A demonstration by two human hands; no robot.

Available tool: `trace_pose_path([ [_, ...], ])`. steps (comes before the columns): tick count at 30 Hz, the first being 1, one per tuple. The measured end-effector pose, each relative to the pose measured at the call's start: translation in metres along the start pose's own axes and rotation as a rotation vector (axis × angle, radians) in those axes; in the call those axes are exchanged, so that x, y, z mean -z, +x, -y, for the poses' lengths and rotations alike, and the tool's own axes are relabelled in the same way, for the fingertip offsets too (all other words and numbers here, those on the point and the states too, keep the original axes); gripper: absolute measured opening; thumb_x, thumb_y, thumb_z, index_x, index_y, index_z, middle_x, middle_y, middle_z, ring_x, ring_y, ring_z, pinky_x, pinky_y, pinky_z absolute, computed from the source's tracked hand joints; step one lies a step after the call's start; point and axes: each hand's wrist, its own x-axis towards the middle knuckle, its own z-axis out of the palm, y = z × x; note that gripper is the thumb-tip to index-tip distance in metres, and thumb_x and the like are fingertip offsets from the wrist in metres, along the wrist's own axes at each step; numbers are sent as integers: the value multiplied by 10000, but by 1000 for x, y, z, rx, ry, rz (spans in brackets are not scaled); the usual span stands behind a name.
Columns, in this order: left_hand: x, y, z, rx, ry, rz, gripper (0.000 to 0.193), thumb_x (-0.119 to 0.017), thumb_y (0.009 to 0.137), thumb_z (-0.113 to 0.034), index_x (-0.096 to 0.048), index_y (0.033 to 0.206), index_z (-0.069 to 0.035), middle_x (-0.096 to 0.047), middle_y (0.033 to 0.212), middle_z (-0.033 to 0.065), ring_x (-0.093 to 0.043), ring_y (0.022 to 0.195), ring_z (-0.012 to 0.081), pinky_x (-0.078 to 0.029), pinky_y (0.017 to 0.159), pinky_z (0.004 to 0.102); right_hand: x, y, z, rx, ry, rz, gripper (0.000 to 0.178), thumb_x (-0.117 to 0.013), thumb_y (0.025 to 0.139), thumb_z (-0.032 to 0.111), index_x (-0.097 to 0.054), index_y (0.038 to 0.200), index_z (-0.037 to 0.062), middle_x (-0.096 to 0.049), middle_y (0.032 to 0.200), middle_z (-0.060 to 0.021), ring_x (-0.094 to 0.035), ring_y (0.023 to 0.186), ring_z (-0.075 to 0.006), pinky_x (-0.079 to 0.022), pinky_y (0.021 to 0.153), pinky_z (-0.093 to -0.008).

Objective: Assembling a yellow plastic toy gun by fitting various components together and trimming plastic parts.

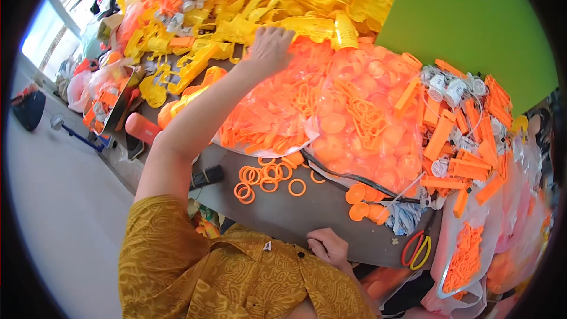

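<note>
My left arm stretches far across the table. My left hand (pixel 270 50) is at the front of a heap of yellow plastic parts (pixel 307 26), over the edge of a clear bag of orange parts (pixel 260 103). Its fingers curl down, so whatever is in them is hidden. Close to my body, my right hand (pixel 328 245) rests at the table's near edge, loosely closed, with nothing visible in it. Several orange rings (pixel 269 176) lie between my hands on the dark table (pixel 266 210).
A second bag of orange domes and clips (pixel 369 118) lies right of centre. Orange blocks (pixel 440 136) mixed with small white motors (pixel 455 91) are piled at right. Scissors (pixel 420 248) with red and yellow handles hang near the edge. A green panel (pixel 472 29) stands at far right.
</note>
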Motion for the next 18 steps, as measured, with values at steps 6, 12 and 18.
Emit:
trace_pose_path([
  [6, -29, 53, 1, 306, 170, 295, 486, -564, 746, -339, -438, 1148, -97, -585, 1000, 165, -530, 1005, 297, -312, 888, 483, 2, 2, 6, 27, 39, -60, 111, -589, 755, -43, -579, 863, -19, -561, 721, -93, -549, 558, -127, -431, 486, -232],
  [12, -25, 44, 25, 294, -189, -133, 446, -604, 738, -368, -529, 1073, -82, -615, 921, 136, -583, 878, 258, -439, 733, 348, -2, 1, 5, 89, 53, -69, 142, -620, 739, -23, -560, 866, -2, -551, 726, -111, -550, 600, -213, -435, 514, -275],
  [18, 66, -35, -60, 357, -882, -228, 317, -671, 728, -187, -587, 983, -18, -603, 848, 32, -534, 711, 76, -431, 603, 213, -2, 3, -1, 158, -2, -136, 142, -611, 717, -44, -563, 842, 2, -541, 701, -111, -538, 570, -201, -427, 502, -269],
])
